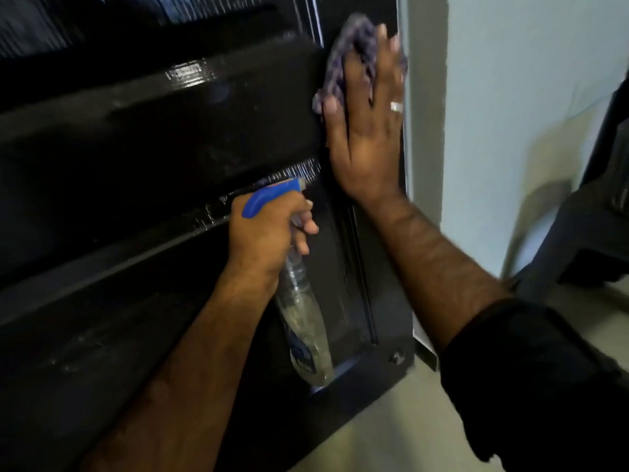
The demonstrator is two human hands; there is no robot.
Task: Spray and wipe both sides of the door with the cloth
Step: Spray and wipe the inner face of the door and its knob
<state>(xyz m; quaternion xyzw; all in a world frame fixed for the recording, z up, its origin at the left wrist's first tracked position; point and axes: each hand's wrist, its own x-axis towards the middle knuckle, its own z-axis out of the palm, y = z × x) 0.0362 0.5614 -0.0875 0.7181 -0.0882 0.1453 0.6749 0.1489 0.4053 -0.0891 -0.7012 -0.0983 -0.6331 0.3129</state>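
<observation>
A glossy black panelled door (143,137) fills the left and middle of the view, tilted by the camera angle. My right hand (366,131) lies flat against the door near its right edge, pressing a purple-grey cloth (354,52) onto the surface; the cloth shows above and left of the fingers. My left hand (265,233) grips the neck of a clear spray bottle (303,321) with a blue trigger head, held close to the door below the right hand. The bottle hangs downward from the fist.
A pale blue-white wall and door frame (510,114) stand right of the door. A dark piece of furniture (599,212) sits at the far right. Pale floor (391,430) shows at the bottom. A screw fitting (396,357) is on the door's lower corner.
</observation>
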